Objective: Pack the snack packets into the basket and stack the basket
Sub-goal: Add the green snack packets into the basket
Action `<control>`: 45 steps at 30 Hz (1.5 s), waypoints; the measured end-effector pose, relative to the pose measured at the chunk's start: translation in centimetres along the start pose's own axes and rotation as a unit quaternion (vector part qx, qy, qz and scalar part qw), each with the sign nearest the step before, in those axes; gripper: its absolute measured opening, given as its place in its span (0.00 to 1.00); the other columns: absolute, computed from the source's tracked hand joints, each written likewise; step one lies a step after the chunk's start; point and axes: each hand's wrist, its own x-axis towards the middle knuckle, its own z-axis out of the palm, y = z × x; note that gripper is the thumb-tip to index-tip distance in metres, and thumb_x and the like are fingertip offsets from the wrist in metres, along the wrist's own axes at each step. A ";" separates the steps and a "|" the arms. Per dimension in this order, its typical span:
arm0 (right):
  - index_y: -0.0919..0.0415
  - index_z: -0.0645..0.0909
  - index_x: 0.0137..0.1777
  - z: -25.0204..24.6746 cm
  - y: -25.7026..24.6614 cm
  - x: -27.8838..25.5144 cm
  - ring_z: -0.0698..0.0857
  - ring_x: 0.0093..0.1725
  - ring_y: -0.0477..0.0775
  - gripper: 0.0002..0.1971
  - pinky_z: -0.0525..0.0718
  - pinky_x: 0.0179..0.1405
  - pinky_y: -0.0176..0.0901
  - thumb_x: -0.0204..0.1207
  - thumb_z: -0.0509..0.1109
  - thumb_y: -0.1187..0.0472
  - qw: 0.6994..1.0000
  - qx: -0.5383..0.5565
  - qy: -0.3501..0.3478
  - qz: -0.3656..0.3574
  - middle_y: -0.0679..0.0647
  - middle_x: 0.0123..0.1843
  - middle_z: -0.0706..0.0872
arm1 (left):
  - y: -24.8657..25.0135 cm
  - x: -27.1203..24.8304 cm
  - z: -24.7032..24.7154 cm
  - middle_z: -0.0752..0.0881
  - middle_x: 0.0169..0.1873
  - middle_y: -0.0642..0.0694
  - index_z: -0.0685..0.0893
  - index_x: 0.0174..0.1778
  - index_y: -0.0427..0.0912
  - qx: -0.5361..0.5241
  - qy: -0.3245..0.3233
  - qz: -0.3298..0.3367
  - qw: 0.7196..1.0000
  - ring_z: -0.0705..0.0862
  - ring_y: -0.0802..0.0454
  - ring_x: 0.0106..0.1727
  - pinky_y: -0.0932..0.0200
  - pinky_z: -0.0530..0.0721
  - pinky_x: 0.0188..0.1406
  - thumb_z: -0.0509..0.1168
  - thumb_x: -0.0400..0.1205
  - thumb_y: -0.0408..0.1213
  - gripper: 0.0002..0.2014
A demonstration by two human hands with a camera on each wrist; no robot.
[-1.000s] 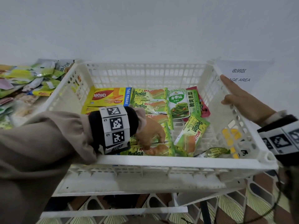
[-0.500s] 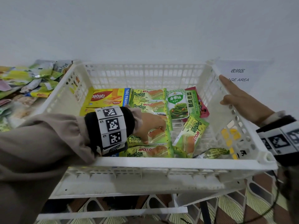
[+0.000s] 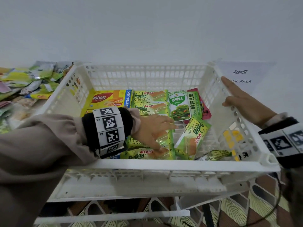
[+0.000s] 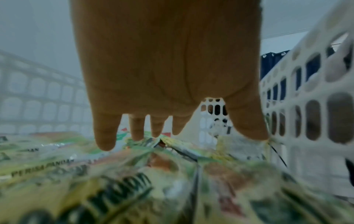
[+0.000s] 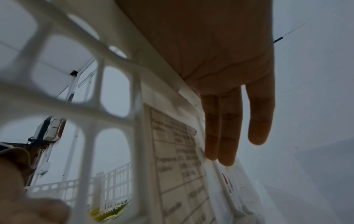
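Observation:
A white slotted basket (image 3: 164, 166) holds several snack packets: a yellow Nabati wafer pack (image 3: 108, 99), green Pandan cake packets (image 3: 149, 97), a seaweed packet (image 3: 178, 104) and a tilted Pandan packet (image 3: 193, 136). My left hand (image 3: 155, 128) is inside the basket, lying flat with straight fingers on the front Pandan packets (image 3: 144, 154). In the left wrist view its fingers (image 4: 105, 136) hang straight onto the wrappers. My right hand (image 3: 242, 104) rests on the basket's right wall, fingers straight along the outside (image 5: 220, 136), thumb over the rim.
A heap of loose snack packets (image 3: 24, 82) lies left of the basket. A sheet marked as the storage area (image 3: 240, 77) lies behind the right hand. Another white basket (image 3: 131, 187) sits underneath. A wall stands close behind.
My left hand has slid from the front Pandan packet toward the basket's middle, and its fingers have stretched out. The right hand and the basket have stayed put.

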 end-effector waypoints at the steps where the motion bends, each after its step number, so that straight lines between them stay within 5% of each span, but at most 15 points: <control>1: 0.45 0.53 0.81 0.0 -0.1 0.0 0.52 0.73 0.29 0.37 0.54 0.73 0.33 0.74 0.62 0.66 1.000 -0.001 -0.001 0.000 0.29 0.72 0.55 | 0.3 0.0 0.5 0.45 0.81 0.41 0.43 0.81 0.43 0.040 -0.019 0.002 0.999 0.45 0.47 0.82 0.58 0.42 0.76 0.55 0.78 0.59 0.42; 4: 0.44 0.53 0.81 0.0 -0.1 0.0 0.53 0.73 0.30 0.38 0.54 0.72 0.33 0.73 0.63 0.64 1.000 0.000 0.000 -0.002 0.29 0.72 0.55 | 0.9 0.4 2.5 0.39 0.81 0.38 0.36 0.80 0.42 0.156 -0.054 -0.012 0.986 0.43 0.45 0.82 0.58 0.40 0.76 0.30 0.67 0.63 0.46; 7: 0.43 0.53 0.81 0.0 -0.2 -0.1 0.54 0.74 0.31 0.39 0.57 0.74 0.38 0.70 0.63 0.61 1.000 0.005 0.000 -0.002 0.28 0.72 0.55 | 1.3 0.2 2.6 0.52 0.81 0.35 0.52 0.81 0.49 0.176 -0.017 -0.040 0.983 0.58 0.39 0.80 0.45 0.67 0.73 0.39 0.83 0.42 0.27; 9: 0.43 0.53 0.80 0.0 -0.3 -0.2 0.54 0.74 0.31 0.39 0.58 0.74 0.39 0.71 0.63 0.61 1.000 0.004 -0.002 -0.003 0.28 0.72 0.55 | 1.3 -0.2 2.1 0.65 0.76 0.33 0.64 0.77 0.53 0.178 -0.057 -0.049 0.981 0.71 0.36 0.74 0.44 0.80 0.61 0.36 0.79 0.35 0.30; 13: 0.44 0.52 0.81 -0.1 -0.2 -0.2 0.54 0.72 0.30 0.37 0.57 0.71 0.35 0.75 0.62 0.65 1.000 -0.006 -0.004 -0.005 0.29 0.71 0.54 | 1.0 0.1 3.0 0.38 0.80 0.36 0.41 0.80 0.56 0.193 -0.080 -0.029 0.978 0.46 0.36 0.81 0.42 0.60 0.76 0.17 0.69 0.42 0.39; 15: 0.44 0.52 0.81 -0.1 -0.2 -0.1 0.54 0.72 0.31 0.37 0.57 0.71 0.34 0.75 0.61 0.66 1.000 -0.009 -0.006 -0.007 0.29 0.71 0.54 | 0.9 0.2 2.8 0.31 0.79 0.40 0.36 0.79 0.56 0.173 -0.095 -0.037 0.980 0.38 0.40 0.81 0.43 0.50 0.79 0.31 0.83 0.39 0.27; 18: 0.46 0.51 0.81 0.0 -0.2 0.0 0.53 0.71 0.29 0.36 0.54 0.69 0.30 0.77 0.58 0.71 1.000 -0.007 -0.007 -0.008 0.30 0.72 0.54 | 1.0 0.0 2.1 0.30 0.79 0.42 0.36 0.79 0.59 0.153 -0.116 -0.033 0.981 0.34 0.41 0.81 0.40 0.46 0.79 0.51 0.85 0.35 0.34; 26: 0.44 0.51 0.81 -0.1 -0.1 -0.1 0.54 0.72 0.30 0.36 0.54 0.68 0.31 0.77 0.58 0.70 1.000 -0.013 -0.012 -0.009 0.29 0.72 0.53 | 1.6 0.2 1.9 0.30 0.79 0.40 0.40 0.79 0.60 0.182 -0.111 -0.020 0.977 0.33 0.41 0.80 0.42 0.41 0.78 0.49 0.86 0.44 0.29; 29: 0.44 0.51 0.81 -0.1 -0.1 -0.1 0.54 0.71 0.30 0.37 0.55 0.69 0.32 0.75 0.61 0.66 1.000 -0.006 -0.013 -0.009 0.29 0.72 0.53 | 1.3 0.4 2.0 0.32 0.80 0.39 0.40 0.80 0.58 0.183 -0.081 -0.025 0.980 0.36 0.39 0.81 0.42 0.43 0.79 0.40 0.83 0.57 0.29; 33: 0.44 0.51 0.81 0.0 -0.3 -0.2 0.55 0.71 0.30 0.39 0.57 0.69 0.33 0.72 0.63 0.62 1.000 -0.003 -0.012 -0.004 0.29 0.72 0.54 | 1.4 0.5 1.7 0.32 0.79 0.38 0.38 0.80 0.56 0.203 -0.101 -0.054 0.972 0.36 0.38 0.81 0.38 0.45 0.77 0.55 0.81 0.57 0.38; 35: 0.43 0.52 0.81 0.0 -0.4 -0.2 0.56 0.70 0.31 0.41 0.58 0.69 0.33 0.65 0.61 0.57 1.000 0.001 -0.010 -0.002 0.29 0.72 0.54 | 1.4 0.6 2.5 0.43 0.81 0.35 0.45 0.81 0.57 0.235 -0.059 -0.041 0.969 0.48 0.39 0.82 0.40 0.55 0.77 0.52 0.85 0.47 0.30; 38: 0.44 0.51 0.81 -0.1 -0.4 -0.2 0.57 0.69 0.30 0.39 0.57 0.67 0.32 0.72 0.63 0.61 1.000 -0.001 -0.011 -0.006 0.29 0.71 0.54 | 1.4 0.6 2.1 0.79 0.68 0.37 0.73 0.71 0.60 0.230 0.036 -0.042 0.972 0.82 0.45 0.64 0.51 0.79 0.58 0.48 0.82 0.41 0.22; 41: 0.45 0.51 0.81 -0.1 -0.2 -0.1 0.56 0.70 0.31 0.36 0.56 0.66 0.31 0.77 0.59 0.69 1.000 -0.012 -0.012 -0.011 0.29 0.71 0.54 | 1.7 1.6 0.3 0.65 0.77 0.35 0.67 0.76 0.56 0.206 0.051 -0.006 0.977 0.69 0.43 0.75 0.45 0.74 0.69 0.52 0.79 0.59 0.28; 43: 0.45 0.51 0.81 -0.1 -0.1 -0.1 0.55 0.71 0.31 0.36 0.56 0.66 0.31 0.77 0.58 0.70 1.000 -0.011 -0.011 -0.009 0.30 0.71 0.54 | 2.4 2.7 -2.1 0.51 0.81 0.39 0.55 0.80 0.52 0.147 0.003 -0.018 0.989 0.54 0.43 0.81 0.41 0.58 0.78 0.54 0.80 0.59 0.33; 45: 0.44 0.51 0.81 -0.1 -0.2 -0.1 0.57 0.72 0.33 0.36 0.58 0.66 0.33 0.77 0.58 0.69 1.000 -0.005 -0.008 -0.007 0.30 0.71 0.54 | 2.7 4.6 -3.7 0.52 0.81 0.43 0.53 0.81 0.49 0.088 -0.008 -0.029 0.996 0.53 0.45 0.81 0.44 0.55 0.80 0.55 0.82 0.54 0.32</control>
